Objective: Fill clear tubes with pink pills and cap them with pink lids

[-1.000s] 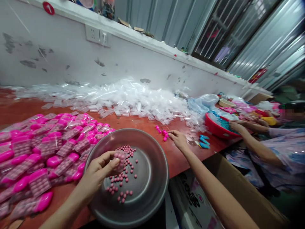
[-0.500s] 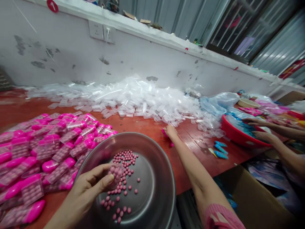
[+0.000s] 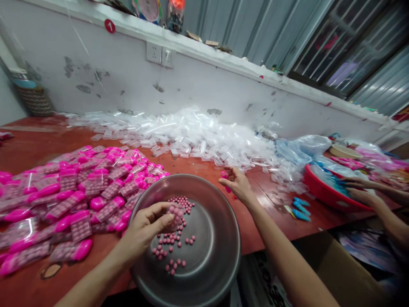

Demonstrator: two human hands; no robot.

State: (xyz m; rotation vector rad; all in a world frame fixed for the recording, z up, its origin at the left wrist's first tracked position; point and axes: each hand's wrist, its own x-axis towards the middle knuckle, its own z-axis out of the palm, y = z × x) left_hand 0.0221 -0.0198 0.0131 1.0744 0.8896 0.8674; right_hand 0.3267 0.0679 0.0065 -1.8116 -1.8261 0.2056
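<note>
My left hand [image 3: 147, 227] pinches a small clear plastic case [image 3: 176, 213] filled with pink beads, held over the metal bowl [image 3: 220, 226]. Loose pink beads [image 3: 172, 239] lie in the bowl, mostly on its left side. Beyond the bowl's far right rim, my right hand [image 3: 239, 186] has a bright pink cap [image 3: 225, 181] between thumb and fingers. To the left spreads a heap of bead-filled cases with pink caps [image 3: 81, 204]. Behind the bowl is a pile of empty clear cases [image 3: 198, 136].
A co-worker's hands [image 3: 358, 189] reach into a red basin [image 3: 332, 196] of blue pieces at the right. Several blue pieces [image 3: 300, 209] lie on the red table [image 3: 271, 204] nearby. The white wall [image 3: 179, 81] bounds the back, and a cardboard box [image 3: 338, 264] stands below the table edge.
My right hand has lifted off the table with a pink cap and come back toward the bowl. My left hand still holds the filled case. The whole view has shifted left.
</note>
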